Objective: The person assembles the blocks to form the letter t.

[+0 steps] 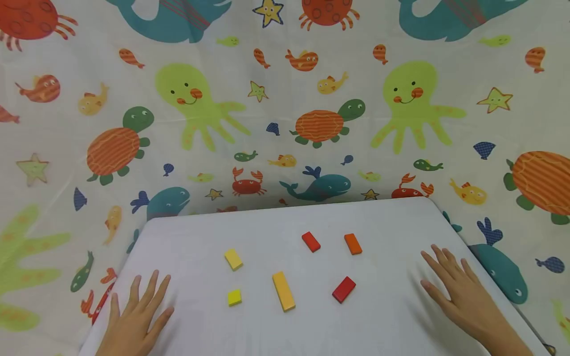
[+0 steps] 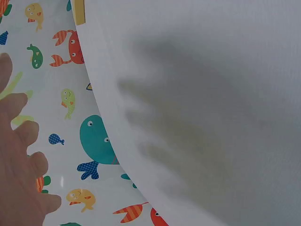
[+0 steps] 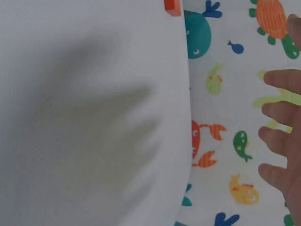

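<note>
Several flat coloured blocks lie apart on a white table (image 1: pixel 285 336). At the left are a pale yellow block (image 1: pixel 233 259) and a small bright yellow block (image 1: pixel 234 297). A long orange-yellow block (image 1: pixel 283 291) lies near the middle. Farther back are a red block (image 1: pixel 310 242) and an orange block (image 1: pixel 353 244), with a dark red block (image 1: pixel 344 289) closer in. My left hand (image 1: pixel 135 319), fingers spread, hovers over the table's left side, nearest the bright yellow block. On the right side my right hand (image 1: pixel 465 294) is likewise spread, above its shadow. Neither holds anything.
A cloth (image 1: pixel 276 89) printed with sea animals hangs behind the table and shows along both sides. The table's back corners are rounded. In the left wrist view a yellow block (image 2: pixel 80 12) shows at the top edge; in the right wrist view, an orange block (image 3: pixel 172 7).
</note>
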`<action>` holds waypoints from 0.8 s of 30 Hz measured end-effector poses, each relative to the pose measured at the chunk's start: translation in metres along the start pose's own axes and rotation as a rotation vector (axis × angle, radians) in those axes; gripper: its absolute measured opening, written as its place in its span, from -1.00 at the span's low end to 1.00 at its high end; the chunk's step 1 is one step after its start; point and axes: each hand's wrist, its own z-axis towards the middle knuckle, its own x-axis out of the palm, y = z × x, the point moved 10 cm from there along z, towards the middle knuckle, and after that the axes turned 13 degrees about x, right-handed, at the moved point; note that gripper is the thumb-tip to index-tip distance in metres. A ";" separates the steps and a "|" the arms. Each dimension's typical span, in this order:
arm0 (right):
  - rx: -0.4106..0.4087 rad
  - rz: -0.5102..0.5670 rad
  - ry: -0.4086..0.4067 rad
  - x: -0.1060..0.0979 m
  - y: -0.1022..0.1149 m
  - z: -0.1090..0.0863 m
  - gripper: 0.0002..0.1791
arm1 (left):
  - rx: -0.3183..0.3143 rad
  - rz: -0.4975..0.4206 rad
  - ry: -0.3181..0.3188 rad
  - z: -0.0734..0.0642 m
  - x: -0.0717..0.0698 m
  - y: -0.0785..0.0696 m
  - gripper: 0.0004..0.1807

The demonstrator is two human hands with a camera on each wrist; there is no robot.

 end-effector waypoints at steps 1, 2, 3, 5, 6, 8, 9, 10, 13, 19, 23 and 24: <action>-0.003 0.021 -0.013 -0.001 0.001 0.000 -0.20 | -0.002 -0.010 -0.001 0.000 0.000 -0.001 -0.07; -0.001 0.037 -0.020 -0.001 0.002 0.001 -0.21 | -0.003 -0.019 -0.002 0.001 0.001 -0.001 -0.07; 0.005 0.052 -0.020 -0.001 0.003 0.001 -0.21 | -0.004 -0.028 -0.005 0.001 0.001 -0.002 -0.07; 0.023 0.089 -0.018 0.001 0.003 0.002 -0.23 | -0.003 -0.046 -0.014 0.001 0.002 -0.004 -0.08; 0.036 0.108 -0.011 0.002 0.003 0.002 -0.24 | -0.005 -0.053 -0.020 0.001 0.002 -0.005 -0.09; 0.055 0.160 -0.003 0.005 0.003 0.003 -0.26 | -0.010 -0.073 -0.036 -0.001 0.003 -0.007 -0.12; 0.062 0.188 -0.005 0.006 0.003 0.003 -0.28 | -0.011 -0.087 -0.047 -0.002 0.004 -0.008 -0.13; 0.066 0.221 -0.011 0.006 0.003 0.003 -0.30 | -0.006 -0.096 -0.069 -0.003 0.003 -0.010 -0.14; 0.062 0.308 -0.053 0.005 0.006 0.003 -0.34 | 0.022 -0.113 -0.162 -0.005 -0.002 -0.018 -0.17; 0.118 0.405 -0.061 0.011 0.009 0.004 -0.38 | 0.040 -0.069 -0.301 -0.007 -0.014 -0.034 -0.20; 0.169 0.471 -0.047 0.015 0.010 0.005 -0.41 | 0.048 -0.072 -0.380 -0.008 -0.019 -0.042 -0.22; 0.171 0.487 -0.055 0.015 0.010 0.006 -0.42 | 0.054 -0.079 -0.409 -0.008 -0.021 -0.044 -0.24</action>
